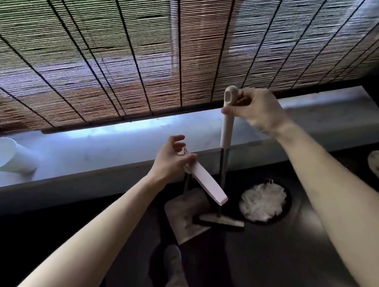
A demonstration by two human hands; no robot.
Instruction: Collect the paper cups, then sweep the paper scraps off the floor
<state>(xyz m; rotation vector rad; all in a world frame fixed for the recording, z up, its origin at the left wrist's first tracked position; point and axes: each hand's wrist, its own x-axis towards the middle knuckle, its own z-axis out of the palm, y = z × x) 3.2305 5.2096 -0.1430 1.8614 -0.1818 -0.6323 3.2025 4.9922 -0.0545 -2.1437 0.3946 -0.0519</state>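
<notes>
Fingers [244,99] of our right hand [258,112] wrap the upright white-gripped broom pole [226,129], our left hand [174,160] pinches the slanting flat white dustpan handle [205,184], and the black brush head [221,223] sits at the grey pan [183,218]'s right edge.

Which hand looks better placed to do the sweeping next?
Right. The right hand grips the broom by its handle top, while the left hand holds the dustpan handle.

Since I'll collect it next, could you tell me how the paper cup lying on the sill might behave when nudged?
Lying on its side, the paper cup would probably roll in a curve. It looks thin-walled, so likely light and easily crushed.
</notes>
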